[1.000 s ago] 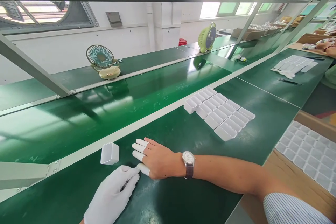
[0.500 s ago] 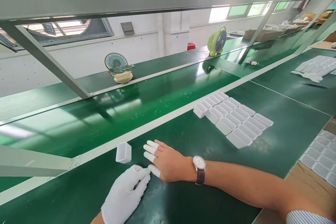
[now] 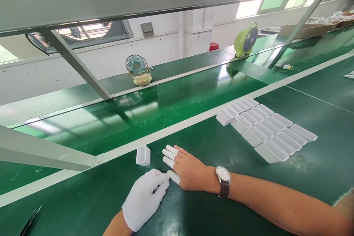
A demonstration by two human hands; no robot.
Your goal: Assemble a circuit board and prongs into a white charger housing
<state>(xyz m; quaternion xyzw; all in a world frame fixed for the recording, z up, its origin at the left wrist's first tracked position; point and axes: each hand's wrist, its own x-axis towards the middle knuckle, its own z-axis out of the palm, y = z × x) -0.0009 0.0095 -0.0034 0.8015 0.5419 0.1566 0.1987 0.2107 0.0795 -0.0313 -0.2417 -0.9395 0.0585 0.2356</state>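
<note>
**Quietly, both hands lay flat beside the lone white box**

We had our left hand point(image 3: 146, 199), in a white glove, resting palm down on the green bench mat point(image 3: 193, 214), its fingers loosely together and closed on nothing we could make out; a thin dark thing showed under the fingers, too hidden to name. Our right hand point(image 3: 188, 169) lay flat too, fingers spread and empty, three fingertips capped with white finger cots point(image 3: 168, 153), its thumb tip touching the glove. A wristwatch point(image 3: 223, 175) sat on that wrist.

The single white box point(image 3: 143, 155) stood upright just left of the right hand's fingertips, apart from both hands. Well to the right of that box, the rows of white boxes point(image 3: 265, 129) lay packed side by side, likely for easy reach. Black tweezers point(image 3: 29, 221) lay far left of the box, and a small teal fan point(image 3: 137, 68) stood beyond it, across the conveyor belt point(image 3: 138, 114).
</note>
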